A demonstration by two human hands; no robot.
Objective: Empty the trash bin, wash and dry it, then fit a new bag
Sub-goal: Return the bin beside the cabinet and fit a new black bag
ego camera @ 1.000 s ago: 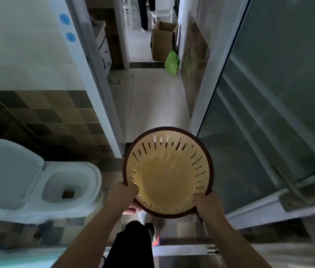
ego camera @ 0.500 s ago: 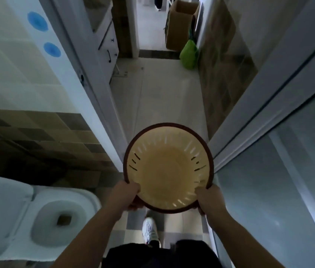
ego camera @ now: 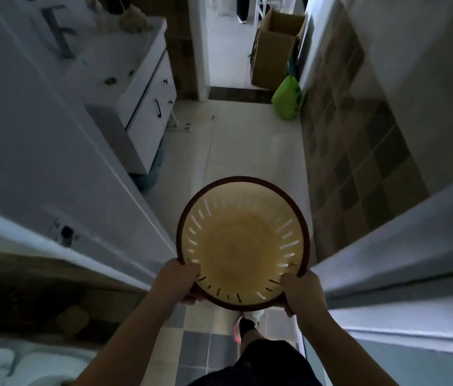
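In the head view, the step in hand looks like carrying the emptied trash bin (ego camera: 243, 246) through the doorway toward the tiled floor beyond; done well, that means keeping the brown rim level and centred between the white door frame (ego camera: 125, 218) and the glass partition (ego camera: 403, 246), so neither side gets knocked. The bin is held out in front at about waist height, open mouth up, with nothing visible inside. The left hand (ego camera: 179, 280) and right hand (ego camera: 301, 291) each grip the near rim, fingers curled around its edge, forearms reaching forward roughly parallel.
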